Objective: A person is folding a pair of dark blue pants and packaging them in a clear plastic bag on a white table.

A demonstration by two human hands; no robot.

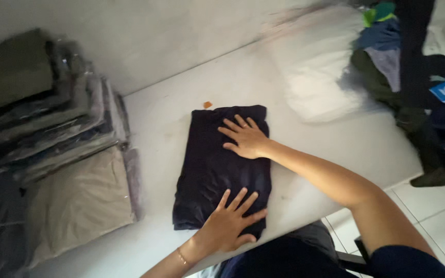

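Note:
A folded dark navy garment [209, 164] lies flat on the white table [330, 149], in the middle of the view. My left hand [230, 221] rests palm down on its near edge, fingers spread. My right hand [245, 138] presses flat on its far right part, fingers spread and pointing left. Neither hand grips anything.
A leaning stack of clear-bagged folded clothes [52, 108] and a beige bagged garment [78, 201] fill the table's left side. A small orange scrap [207, 104] lies just beyond the navy garment. A white bag [320, 72] and a heap of loose clothes [387, 46] sit at the far right.

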